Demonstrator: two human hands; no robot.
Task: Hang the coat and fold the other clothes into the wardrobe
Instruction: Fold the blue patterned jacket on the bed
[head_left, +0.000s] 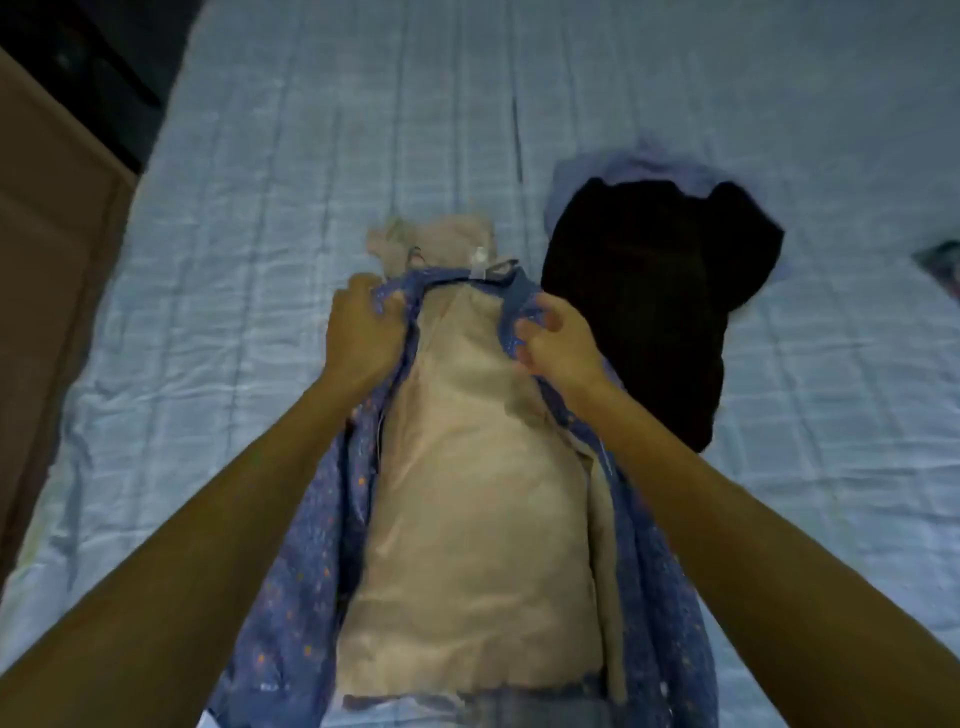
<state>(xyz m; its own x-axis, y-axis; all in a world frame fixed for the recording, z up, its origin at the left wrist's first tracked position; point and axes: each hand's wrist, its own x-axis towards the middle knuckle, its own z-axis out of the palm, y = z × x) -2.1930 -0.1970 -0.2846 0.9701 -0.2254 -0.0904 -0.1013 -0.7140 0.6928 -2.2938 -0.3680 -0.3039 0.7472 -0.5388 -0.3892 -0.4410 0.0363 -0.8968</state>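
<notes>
Blue bed (260, 208) holds three garments by my count: the coat (306, 545) lying open in the middle with its cream lining (467, 493) up, one black garment (654, 291) just right of it, and one lilac piece (639, 166) partly under the black one. I see two hands, both grasping the coat's collar: left hand (363, 332) on its left edge, right hand (558, 348) on its right edge. One brown cabinet (47, 260) stands left of the bed.

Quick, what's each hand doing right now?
Left hand: grips the left collar edge of the blue dotted garment with pale pink lining.
Right hand: grips its right collar edge.
</notes>
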